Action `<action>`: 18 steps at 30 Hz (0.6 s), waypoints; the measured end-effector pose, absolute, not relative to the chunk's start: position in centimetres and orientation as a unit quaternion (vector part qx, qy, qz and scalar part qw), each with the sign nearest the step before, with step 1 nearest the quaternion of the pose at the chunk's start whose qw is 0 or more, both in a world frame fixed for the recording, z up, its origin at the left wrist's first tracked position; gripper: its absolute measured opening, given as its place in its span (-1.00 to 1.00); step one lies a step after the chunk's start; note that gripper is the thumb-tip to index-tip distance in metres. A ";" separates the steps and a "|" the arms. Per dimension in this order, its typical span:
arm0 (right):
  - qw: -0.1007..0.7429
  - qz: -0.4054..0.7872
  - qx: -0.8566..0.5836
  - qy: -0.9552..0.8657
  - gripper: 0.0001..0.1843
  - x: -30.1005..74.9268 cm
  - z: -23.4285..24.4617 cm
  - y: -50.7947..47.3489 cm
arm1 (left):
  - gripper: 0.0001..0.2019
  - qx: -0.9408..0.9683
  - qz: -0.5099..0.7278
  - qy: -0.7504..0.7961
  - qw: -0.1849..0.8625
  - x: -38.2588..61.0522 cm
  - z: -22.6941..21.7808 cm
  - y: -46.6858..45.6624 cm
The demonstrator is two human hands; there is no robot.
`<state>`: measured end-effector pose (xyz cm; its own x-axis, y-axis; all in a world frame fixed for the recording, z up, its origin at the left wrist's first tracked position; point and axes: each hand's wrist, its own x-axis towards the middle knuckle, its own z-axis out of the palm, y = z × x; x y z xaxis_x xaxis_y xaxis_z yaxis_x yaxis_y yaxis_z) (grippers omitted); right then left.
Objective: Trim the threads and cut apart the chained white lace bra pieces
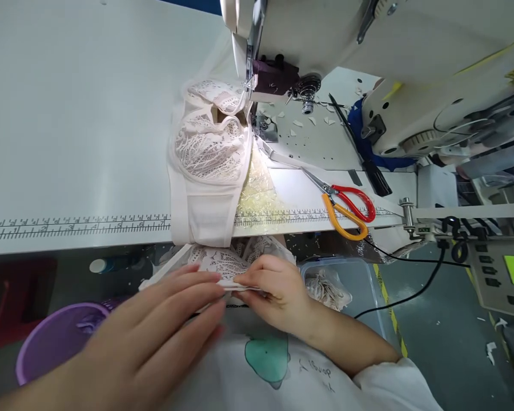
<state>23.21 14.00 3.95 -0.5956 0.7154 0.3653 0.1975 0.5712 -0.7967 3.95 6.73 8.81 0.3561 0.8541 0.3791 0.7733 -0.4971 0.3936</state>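
A cream lace bra (212, 148) lies on the table under the sewing machine's needle area, its lower band hanging to the table's front edge. Below that edge, more cream lace fabric (220, 260) rests near my lap. My right hand (278, 291) pinches a folded edge of this lace garment between thumb and fingers. My left hand (163, 325) is beside it, fingers stretched out and slightly blurred, with the fingertips at the same fold. Whether the left thumb touches the cloth is hidden.
The sewing machine (308, 34) overhangs the table. Scissors (342, 205) with red and orange handles and a black-handled screwdriver (374, 177) lie to the right. A purple basket (23, 354) stands lower left, a clear plastic bin (370, 285) lower right. A ruler strip (77, 227) lines the front edge.
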 end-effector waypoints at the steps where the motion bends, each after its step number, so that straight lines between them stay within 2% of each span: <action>1: 0.356 0.359 -0.292 -0.812 -0.87 23.1 4.0 13.8 | -0.81 0.843 0.257 0.469 0.057 4.7 8.6 7.2; 4: 0.372 0.342 -0.344 -0.791 -0.84 23.0 4.0 13.3 | -0.83 0.854 0.219 0.468 0.069 5.7 7.5 8.6; 8: 0.353 0.344 -0.311 -0.813 -0.82 23.4 4.1 13.6 | -0.85 0.851 0.189 0.458 0.171 5.3 6.4 9.6; 13: 0.271 0.333 -0.177 -0.886 -0.84 25.3 4.6 15.2 | -0.80 0.840 0.158 0.471 0.219 4.6 7.0 9.9; 16: 0.212 0.300 -0.164 -0.916 -0.83 26.9 4.7 16.0 | -0.79 0.802 0.132 0.499 0.299 3.9 7.6 9.8; 18: 0.184 0.288 -0.177 -0.923 -0.82 28.1 4.7 16.5 | -0.75 0.784 0.129 0.524 0.306 3.2 7.7 9.4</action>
<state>28.11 16.54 4.70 -0.8695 0.4325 0.2386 0.2201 0.7716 -0.5968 3.20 9.40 7.69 0.4173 0.9010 -0.1184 0.7437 -0.2638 0.6142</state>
